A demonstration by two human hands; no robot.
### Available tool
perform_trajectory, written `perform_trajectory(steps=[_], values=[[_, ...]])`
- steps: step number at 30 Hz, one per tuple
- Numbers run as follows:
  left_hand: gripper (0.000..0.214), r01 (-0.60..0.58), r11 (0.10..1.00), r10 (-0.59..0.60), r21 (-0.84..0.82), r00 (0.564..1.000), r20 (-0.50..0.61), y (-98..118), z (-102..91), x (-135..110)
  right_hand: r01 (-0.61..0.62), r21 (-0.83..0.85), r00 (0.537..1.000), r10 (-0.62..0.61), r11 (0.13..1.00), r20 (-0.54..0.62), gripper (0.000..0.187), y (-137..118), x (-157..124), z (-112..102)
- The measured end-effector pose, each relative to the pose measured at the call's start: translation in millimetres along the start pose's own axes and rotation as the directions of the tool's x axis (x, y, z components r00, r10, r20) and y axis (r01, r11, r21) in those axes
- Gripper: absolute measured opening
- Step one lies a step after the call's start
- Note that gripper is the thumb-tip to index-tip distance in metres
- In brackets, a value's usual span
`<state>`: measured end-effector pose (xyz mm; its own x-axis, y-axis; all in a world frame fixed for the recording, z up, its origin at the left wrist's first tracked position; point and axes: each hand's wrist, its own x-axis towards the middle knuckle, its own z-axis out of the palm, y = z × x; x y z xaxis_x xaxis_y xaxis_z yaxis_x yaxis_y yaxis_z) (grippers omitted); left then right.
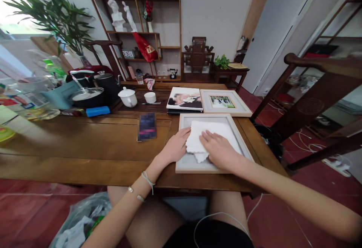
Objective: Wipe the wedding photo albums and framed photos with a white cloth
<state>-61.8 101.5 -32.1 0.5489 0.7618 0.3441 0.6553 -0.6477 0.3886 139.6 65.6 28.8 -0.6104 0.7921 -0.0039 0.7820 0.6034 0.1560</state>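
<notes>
A pale wooden picture frame (243, 147) lies flat on the wooden table (85, 142) in front of me. A white cloth (212, 131) is spread over its glass. My right hand (219, 150) lies flat on the cloth with its fingers stretched out. My left hand (175, 146) rests at the frame's left edge, its fingertips touching the cloth's edge. Behind it lie a second frame (225, 102) with a photo and a photo book (185, 99).
A phone-sized card (147, 126) lies left of the frame. Further back are a white lidded cup (128, 97), a small bowl (150, 97), pots and a blue block (97, 111). A dark wooden chair (319, 100) stands at the right, and a plastic bag (82, 221) is on the floor.
</notes>
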Motion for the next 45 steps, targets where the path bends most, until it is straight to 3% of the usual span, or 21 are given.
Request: perform_trajectory(steps=[4,7,10,13,16,18,23,27,31,35,38,41,45], values=[[0.046,0.071,0.997,-0.072,0.012,0.997,0.021,3,-0.7,1,-0.071,-0.005,0.992,0.07,0.997,-0.103,0.076,55,23,20],[0.046,0.062,0.998,-0.063,0.024,0.998,0.031,4,-0.4,2,-0.122,0.032,0.974,0.126,0.992,-0.187,0.074,74,33,21],[0.045,0.054,0.998,-0.055,0.037,0.998,0.024,4,-0.6,2,-0.117,0.092,0.95,0.138,0.989,-0.279,0.074,70,44,12],[0.042,0.054,0.996,-0.055,0.071,0.998,0.026,5,-2.1,2,0.029,0.106,0.952,0.005,0.994,-0.307,0.077,56,60,7],[0.037,0.048,0.994,-0.052,0.098,0.998,0.041,7,-3.8,3,0.177,0.122,0.967,-0.149,0.977,-0.208,0.077,46,75,10],[0.037,0.036,0.995,-0.04,0.093,0.999,0.036,7,-4.2,3,0.174,0.152,0.979,-0.154,0.973,-0.135,0.073,46,78,12],[0.043,0.043,0.998,-0.044,0.04,0.999,0.023,4,-1.7,2,0.011,0.11,0.997,-0.003,0.994,-0.075,0.061,59,55,11],[0.047,0.048,0.999,-0.048,0.016,0.998,0.027,2,0.1,1,-0.158,0.03,0.986,0.16,0.987,-0.048,0.059,70,28,12],[0.047,0.062,0.998,-0.062,0.004,0.998,0.034,3,-1.1,2,-0.229,0.012,0.973,0.229,0.973,-0.032,0.058,59,13,13],[0.047,0.076,0.997,-0.076,-0.005,0.997,0.035,5,-2.9,3,-0.19,0.092,0.982,0.188,0.977,0.029,0.053,27,-3,1],[0.046,0.054,0.998,-0.053,-0.014,0.998,0.027,4,-3.0,2,-0.087,0.215,0.995,0.075,0.973,0.064,0.059,2,-23,-11],[0.046,0.022,0.999,-0.021,-0.023,0.999,0.032,3,-2.0,1,0.046,0.306,0.998,-0.056,0.951,0.022,0.068,-16,-45,-15],[0.047,0.032,0.999,-0.032,-0.011,0.999,0.02,2,-0.7,1,0.055,0.199,0.998,-0.055,0.979,-0.003,0.075,-23,-58,-7]])
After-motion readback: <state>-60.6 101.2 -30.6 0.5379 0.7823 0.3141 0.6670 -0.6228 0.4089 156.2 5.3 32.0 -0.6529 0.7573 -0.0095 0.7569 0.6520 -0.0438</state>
